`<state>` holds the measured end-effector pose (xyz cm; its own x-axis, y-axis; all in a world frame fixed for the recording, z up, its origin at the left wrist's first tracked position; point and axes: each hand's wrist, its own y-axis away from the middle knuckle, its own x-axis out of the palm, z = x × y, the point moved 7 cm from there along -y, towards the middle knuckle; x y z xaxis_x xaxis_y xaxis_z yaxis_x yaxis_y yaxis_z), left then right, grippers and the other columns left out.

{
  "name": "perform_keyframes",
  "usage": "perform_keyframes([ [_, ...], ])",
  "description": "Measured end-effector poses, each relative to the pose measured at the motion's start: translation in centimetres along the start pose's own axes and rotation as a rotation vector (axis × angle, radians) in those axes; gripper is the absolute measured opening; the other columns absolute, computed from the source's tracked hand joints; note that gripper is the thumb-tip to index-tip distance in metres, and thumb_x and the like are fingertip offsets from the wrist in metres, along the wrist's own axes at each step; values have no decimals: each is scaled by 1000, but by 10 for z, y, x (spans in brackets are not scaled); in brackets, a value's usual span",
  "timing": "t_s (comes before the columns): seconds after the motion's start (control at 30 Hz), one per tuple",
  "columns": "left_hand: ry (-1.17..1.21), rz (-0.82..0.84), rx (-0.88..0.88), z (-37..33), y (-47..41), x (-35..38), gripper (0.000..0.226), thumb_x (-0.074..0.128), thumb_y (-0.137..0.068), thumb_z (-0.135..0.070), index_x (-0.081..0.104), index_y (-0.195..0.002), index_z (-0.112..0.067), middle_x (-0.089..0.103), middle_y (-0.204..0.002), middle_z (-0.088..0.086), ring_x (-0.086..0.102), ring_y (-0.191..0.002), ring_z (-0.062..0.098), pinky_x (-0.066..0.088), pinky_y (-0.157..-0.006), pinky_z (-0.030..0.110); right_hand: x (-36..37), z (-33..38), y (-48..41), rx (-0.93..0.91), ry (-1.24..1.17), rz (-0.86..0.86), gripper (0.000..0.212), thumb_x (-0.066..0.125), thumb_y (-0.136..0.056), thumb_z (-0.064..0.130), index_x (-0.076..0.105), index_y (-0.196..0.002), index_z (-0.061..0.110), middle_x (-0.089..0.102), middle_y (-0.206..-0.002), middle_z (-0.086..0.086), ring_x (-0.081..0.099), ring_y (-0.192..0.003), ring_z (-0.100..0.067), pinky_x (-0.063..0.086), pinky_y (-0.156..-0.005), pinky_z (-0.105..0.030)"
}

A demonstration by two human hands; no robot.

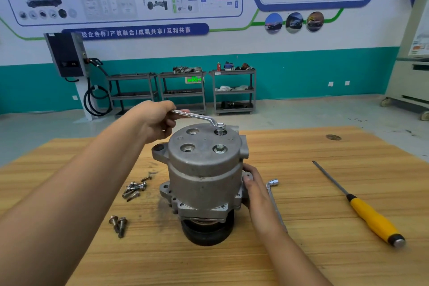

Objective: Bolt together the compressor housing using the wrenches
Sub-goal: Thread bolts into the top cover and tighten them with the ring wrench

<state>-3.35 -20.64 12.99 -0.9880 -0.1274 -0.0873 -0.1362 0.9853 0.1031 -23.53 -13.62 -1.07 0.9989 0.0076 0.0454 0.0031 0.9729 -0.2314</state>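
A grey cast compressor housing [204,169] stands upright on its black pulley in the middle of the wooden table [301,262]. My left hand [157,121] grips the handle of a silver ring wrench [197,117], whose ring end sits on the far right bolt [220,126] on the housing's top. A second bolt [219,148] sits seated at the near right of the top; the two left holes are empty. My right hand [251,183] holds the housing's lower right flange, fingers curled against it.
Several loose bolts [135,189] lie left of the housing, two more bolts [118,225] nearer me. An L-shaped socket wrench [275,199] lies just right of my right hand. A yellow-handled screwdriver [362,206] lies further right. Shelving carts stand by the far wall.
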Motion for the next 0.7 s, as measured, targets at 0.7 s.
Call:
perform_keyframes([
  [0.7,-1215,111,187,-49,1,111,30,39,-92,6,57,-70,-2,59,-97,8,46,-55,20,37,-50,23,1,3,2,19,34,60,33,35,-80,44,52,-104,58,70,-101,19,63,-106,-5,45,-100,-42],
])
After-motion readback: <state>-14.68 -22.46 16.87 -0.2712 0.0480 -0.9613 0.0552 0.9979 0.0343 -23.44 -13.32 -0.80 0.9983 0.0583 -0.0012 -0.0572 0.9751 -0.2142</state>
